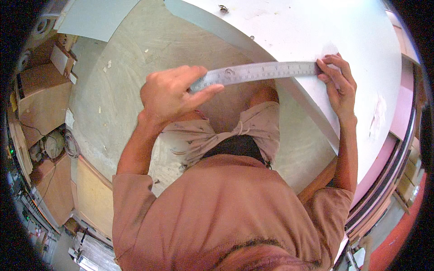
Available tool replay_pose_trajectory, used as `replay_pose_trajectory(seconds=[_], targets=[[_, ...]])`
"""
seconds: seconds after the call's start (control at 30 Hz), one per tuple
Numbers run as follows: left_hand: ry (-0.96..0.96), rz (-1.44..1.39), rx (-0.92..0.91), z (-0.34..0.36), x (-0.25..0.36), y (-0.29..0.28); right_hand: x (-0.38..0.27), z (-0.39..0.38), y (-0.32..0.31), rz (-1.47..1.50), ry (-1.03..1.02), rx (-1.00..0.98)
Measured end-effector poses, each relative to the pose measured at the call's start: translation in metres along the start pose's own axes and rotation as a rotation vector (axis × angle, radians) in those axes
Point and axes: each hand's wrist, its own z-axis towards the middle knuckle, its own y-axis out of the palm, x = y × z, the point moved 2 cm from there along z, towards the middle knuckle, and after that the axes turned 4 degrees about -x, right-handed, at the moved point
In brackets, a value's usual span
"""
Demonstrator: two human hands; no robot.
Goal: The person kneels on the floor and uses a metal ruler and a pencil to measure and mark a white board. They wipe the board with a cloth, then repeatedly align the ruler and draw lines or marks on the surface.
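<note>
A metal ruler (257, 72) stretches between my two hands, its face with the scale turned up. My left hand (174, 92) grips one end between thumb and fingers, out over the floor. At the other end, my right hand (337, 83) pinches the ruler with its fingertips, above the white board (361, 40). The ruler crosses the board's near edge at a slant and seems slightly bowed. Whether its right end touches the board cannot be told.
A small metal piece (223, 9) lies on the board's far part. Wooden boxes (43, 106) and a coiled cable (71, 143) stand at the left. A pale sheet (95, 18) is at the upper left. Pinkish panels (402, 104) line the right side. Bare concrete floor (176, 40) shows between.
</note>
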Motion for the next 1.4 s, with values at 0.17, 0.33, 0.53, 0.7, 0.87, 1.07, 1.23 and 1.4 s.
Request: replay_pose_trajectory(seconds=[0.17, 0.33, 0.53, 0.7, 0.87, 1.07, 1.23, 1.4], targets=[[-0.053, 0.016, -0.007, 0.013, -0.020, 0.002, 0.016, 0.013, 0.006, 0.050, 0.126, 0.016], [0.014, 0.025, 0.031, -0.003, -0.021, -0.006, -0.003, 0.019, 0.012, -0.057, -0.039, 0.006], [-0.006, 0.087, 0.034, 0.012, -0.040, -0.008, 0.000, 0.042, 0.017, -0.035, 0.087, 0.031], [0.044, -0.043, 0.092, -0.001, -0.038, -0.015, -0.011, 0.036, 0.020, -0.117, -0.187, 0.036], [-0.055, 0.025, 0.077, 0.020, -0.047, -0.015, -0.007, 0.059, 0.021, 0.004, 0.046, 0.061], [-0.116, 0.014, -0.080, 0.003, -0.054, -0.023, -0.018, 0.068, 0.026, -0.032, -0.103, 0.034], [-0.067, 0.075, 0.036, 0.026, -0.074, -0.020, 0.007, 0.078, 0.032, -0.023, 0.091, 0.025], [-0.146, 0.000, -0.036, 0.004, -0.073, -0.028, -0.002, 0.080, 0.037, -0.060, -0.140, 0.031]])
